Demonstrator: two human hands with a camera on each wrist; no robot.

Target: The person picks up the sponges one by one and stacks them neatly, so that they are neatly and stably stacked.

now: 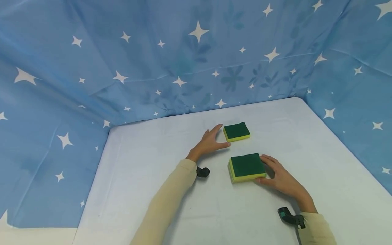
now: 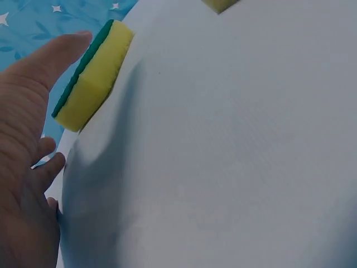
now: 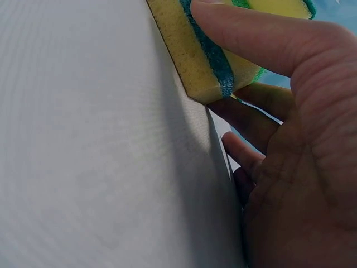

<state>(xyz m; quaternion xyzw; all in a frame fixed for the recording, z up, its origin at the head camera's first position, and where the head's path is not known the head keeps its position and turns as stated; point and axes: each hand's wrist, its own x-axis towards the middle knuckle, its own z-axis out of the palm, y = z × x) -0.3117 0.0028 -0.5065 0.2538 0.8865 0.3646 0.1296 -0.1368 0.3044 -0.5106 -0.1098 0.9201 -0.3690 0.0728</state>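
My left hand (image 1: 209, 140) hovers over the table beside the far sponge (image 1: 237, 131), which is green on top and yellow below. Its fingers and thumb are spread; in the left wrist view the thumb lies across the sponge's green edge (image 2: 83, 67), and I cannot tell whether they touch. Closer to me, a green-topped sponge (image 1: 247, 165) sits on another one. The right wrist view shows the lower sponge (image 3: 177, 47) with a dark scouring layer and the upper sponge (image 3: 245, 68) over it. My right hand (image 1: 281, 177) pinches the stack's right end between thumb and fingers.
A white cloth covers the table (image 1: 147, 146). Blue curtains (image 1: 171, 61) with white stars hang behind and along both sides. Each wrist wears a dark strapped device, one by the left sleeve (image 1: 171, 194) and one by the right sleeve (image 1: 318, 231).
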